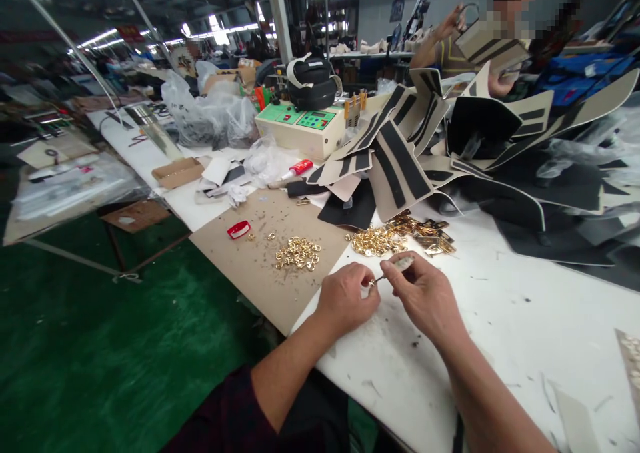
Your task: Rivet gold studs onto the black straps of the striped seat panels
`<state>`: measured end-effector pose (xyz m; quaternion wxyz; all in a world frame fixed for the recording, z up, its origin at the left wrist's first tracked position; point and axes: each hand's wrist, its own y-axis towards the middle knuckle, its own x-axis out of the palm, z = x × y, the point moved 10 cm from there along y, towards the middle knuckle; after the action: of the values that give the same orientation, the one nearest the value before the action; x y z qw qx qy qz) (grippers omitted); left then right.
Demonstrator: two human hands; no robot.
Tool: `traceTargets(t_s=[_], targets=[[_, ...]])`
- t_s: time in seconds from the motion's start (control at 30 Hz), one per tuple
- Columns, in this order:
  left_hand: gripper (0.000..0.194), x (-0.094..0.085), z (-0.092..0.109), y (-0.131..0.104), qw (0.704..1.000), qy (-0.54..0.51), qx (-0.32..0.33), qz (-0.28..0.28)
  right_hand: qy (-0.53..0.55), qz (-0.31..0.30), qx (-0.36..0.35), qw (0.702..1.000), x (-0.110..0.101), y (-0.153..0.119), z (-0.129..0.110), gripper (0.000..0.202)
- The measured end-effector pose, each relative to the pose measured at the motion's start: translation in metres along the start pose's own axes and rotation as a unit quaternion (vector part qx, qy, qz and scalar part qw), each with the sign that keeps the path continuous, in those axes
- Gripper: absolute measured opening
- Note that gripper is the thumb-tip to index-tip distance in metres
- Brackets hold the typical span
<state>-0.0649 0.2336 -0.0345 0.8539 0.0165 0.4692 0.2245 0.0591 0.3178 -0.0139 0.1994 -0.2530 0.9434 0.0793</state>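
Observation:
My left hand is closed in a pinch on a small gold metal fitting just above the white table. My right hand grips a small screwdriver with a pale handle. Its thin dark shaft points left, and the tip meets the fitting; fingers partly hide both. Just beyond my hands lies a heap of gold metal fittings, with longer gold-and-dark pieces at its right. A smaller pile of gold rings or buckles rests to the left on a brown board.
Striped beige-and-black panels are stacked at the back right. Behind the board stands a green-and-cream machine with a black bag on top. A red oval object lies on the board. Across the table, a person handles a panel.

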Motion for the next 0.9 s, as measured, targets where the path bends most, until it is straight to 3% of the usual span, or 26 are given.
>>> traceTargets(t_s=[0.23, 0.53, 0.9], targets=[[0.007, 0.0, 0.001, 0.0, 1.0, 0.003, -0.006, -0.011, -0.024, 0.006, -0.008, 1.0, 0.0, 0.0, -0.003, 0.033], [0.005, -0.005, -0.001, -0.003, 0.998, -0.05, 0.016, 0.027, -0.044, 0.015, -0.007, 0.999, -0.004, 0.001, -0.002, 0.032], [0.005, -0.023, -0.003, -0.011, 0.996, -0.042, 0.039, 0.07, 0.091, 0.007, 0.031, 0.995, -0.01, 0.0, -0.001, 0.041]])
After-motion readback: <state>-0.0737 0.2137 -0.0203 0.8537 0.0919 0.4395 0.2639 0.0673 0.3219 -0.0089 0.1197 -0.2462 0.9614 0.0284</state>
